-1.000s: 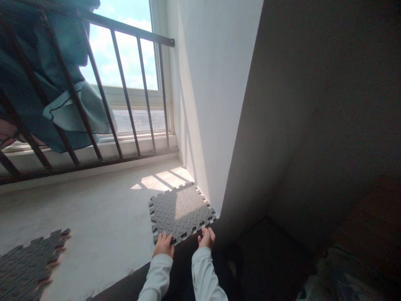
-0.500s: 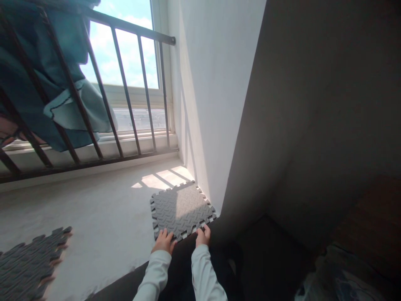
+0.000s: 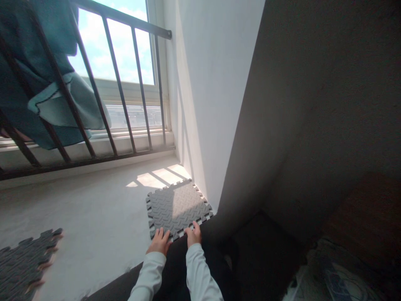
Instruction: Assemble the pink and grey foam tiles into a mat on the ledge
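Note:
A grey foam floor tile [image 3: 184, 204] with a ridged tread pattern and toothed edges lies flat on the white ledge [image 3: 103, 217], in the corner against the wall. My left hand [image 3: 159, 241] grips its near left corner, fingers on top and thumb low at the front edge. Further right, my right hand [image 3: 193, 235] is closed at the near edge, its thumb and fingers at the teeth. What lies under the fingers is hidden.
A second grey foam tile [image 3: 25, 263] lies at the ledge's left. Dark metal railing [image 3: 109, 50] crosses the window, with teal cloth [image 3: 46, 108] hanging behind it. The white wall [image 3: 209, 104] borders the tile. A plastic-looking bundle [image 3: 332, 276] sits in shadow at lower right.
My right hand has slid a little left along the tile's near edge, closer to my left hand. The view has shifted slightly; the tile stays in its corner.

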